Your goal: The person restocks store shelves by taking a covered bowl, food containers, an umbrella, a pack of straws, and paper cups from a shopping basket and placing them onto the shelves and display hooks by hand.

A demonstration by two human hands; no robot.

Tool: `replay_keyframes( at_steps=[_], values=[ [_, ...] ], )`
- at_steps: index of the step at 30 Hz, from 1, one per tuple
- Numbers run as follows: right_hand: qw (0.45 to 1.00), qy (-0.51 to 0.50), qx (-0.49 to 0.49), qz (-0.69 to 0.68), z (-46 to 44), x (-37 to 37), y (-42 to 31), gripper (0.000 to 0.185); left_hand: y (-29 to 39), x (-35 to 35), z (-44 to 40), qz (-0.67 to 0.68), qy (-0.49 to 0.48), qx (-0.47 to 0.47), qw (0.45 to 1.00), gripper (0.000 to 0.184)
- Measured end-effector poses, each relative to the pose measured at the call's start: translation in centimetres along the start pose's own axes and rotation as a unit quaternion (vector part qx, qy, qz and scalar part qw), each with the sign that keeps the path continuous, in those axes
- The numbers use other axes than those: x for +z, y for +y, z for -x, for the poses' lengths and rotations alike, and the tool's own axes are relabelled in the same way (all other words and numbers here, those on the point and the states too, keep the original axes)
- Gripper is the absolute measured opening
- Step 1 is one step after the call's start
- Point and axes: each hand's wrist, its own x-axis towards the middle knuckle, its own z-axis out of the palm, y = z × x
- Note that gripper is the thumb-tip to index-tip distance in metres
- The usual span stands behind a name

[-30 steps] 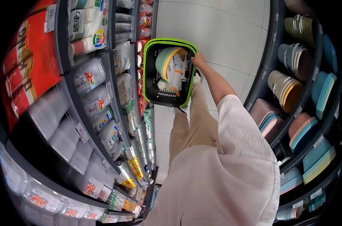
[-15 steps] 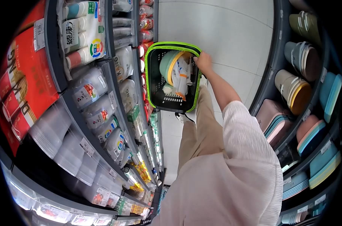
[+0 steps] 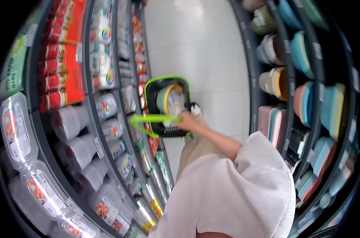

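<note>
One basket (image 3: pixel 166 77), black perforated plastic, lime-green rim, in front of the person's legs, close by the left-hand shelving (image 3: pixel 53 168); can't tell if its base touches the floor. Right hand (image 3: pixel 187 122) closed around the right end of one smooth green handle (image 3: pixel 158 118), slightly blurred; left hand out of sight, so can't tell its state. Inside: round rims nested, at least one teal bowl (image 3: pixel 161 101) and one yellow bowl (image 3: pixel 167 104), plus pale wrapped items (image 3: pixel 175 105), too blurred to count. Versus half a second ago: hand has left the basket's right side, handle now stands out across the near end, basket looks smaller and lower in view. White shirt (image 3: pixel 235 190), crinkled cloth. Left side: two glossy red packs (image 3: pixel 76 75), at least three clear lidded boxes (image 3: pixel 19 135). Right-hand shelving (image 3: pixel 253 75): one beige bucket (image 3: pixel 269 83) with yellow interior, among other plasticware.
</note>
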Motion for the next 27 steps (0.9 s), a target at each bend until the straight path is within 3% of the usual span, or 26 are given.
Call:
replay_keyframes(
  at_steps=[2, 3, 4, 5, 7, 9, 10, 12, 14, 16, 17, 19, 22, 25, 27],
  values=[
    [0.998, -0.004, -0.052, 0.023, 4.5, 2.2, -1.2, 0.044, 1.8, -1.0, -2.8, -0.020, 0.069, 0.059, 0.996, 0.049],
    [0.985, -0.003, -0.157, 0.077, 6.6, 2.2, -2.9, 0.042, 2.8, -1.9, -4.1, -0.019, 0.124, 0.082, 0.989, 0.049],
    [0.974, -0.125, -0.128, 0.136, 8.7, 2.0, -4.1, 0.039, 3.8, -3.1, -5.5, -0.010, 0.185, 0.100, 0.978, 0.049],
    [0.974, -0.160, -0.099, 0.126, 10.6, 3.4, -4.4, 0.041, 5.1, -4.7, -6.4, 0.010, 0.247, 0.120, 0.962, 0.050],
    [0.978, -0.138, -0.139, 0.072, 13.8, 7.5, -2.9, 0.044, 11.7, -9.6, -3.4, 0.138, 0.254, 0.160, 0.944, 0.077],
    [0.974, -0.134, -0.128, 0.129, 17.2, 10.0, -3.0, 0.044, 12.1, -11.9, -3.5, 0.062, 0.369, 0.309, 0.874, 0.091],
    [0.973, -0.140, -0.131, 0.130, 18.8, 11.2, -2.7, 0.046, 13.2, -13.3, -1.5, 0.075, 0.366, 0.323, 0.869, 0.091],
    [0.957, -0.193, -0.106, 0.186, 21.8, 12.0, -3.8, 0.036, 15.3, -16.2, 2.7, -0.031, 0.304, 0.367, 0.879, 0.090],
    [0.951, -0.216, -0.080, 0.209, 24.1, 13.0, -3.4, 0.035, 13.1, -15.9, 1.7, -0.058, 0.260, 0.401, 0.876, 0.070],
    [0.948, -0.208, -0.102, 0.216, 25.3, 13.9, -2.5, 0.034, 9.9, -14.8, -1.9, -0.107, 0.300, 0.447, 0.836, 0.051],
    [0.950, -0.194, -0.110, 0.220, 25.9, 14.0, -2.4, 0.034, 8.5, -14.5, -2.6, -0.105, 0.302, 0.454, 0.831, 0.051],
    [0.951, -0.174, -0.119, 0.225, 26.9, 14.7, -1.6, 0.034, 6.2, -13.9, -3.0, -0.104, 0.283, 0.434, 0.849, 0.027],
    [0.927, -0.210, -0.138, 0.280, 27.5, 16.5, 0.7, 0.030, 3.6, -13.0, -1.8, -0.140, 0.299, 0.452, 0.829, 0.017],
    [0.905, -0.262, -0.143, 0.302, 28.2, 17.8, 4.1, 0.022, 0.1, -9.6, -5.0, -0.134, 0.258, 0.404, 0.867, 0.023],
    [0.898, -0.257, -0.158, 0.321, 28.8, 17.6, 4.7, 0.021, -0.6, -8.2, -4.8, -0.139, 0.284, 0.398, 0.861, 0.023]
  ],
)
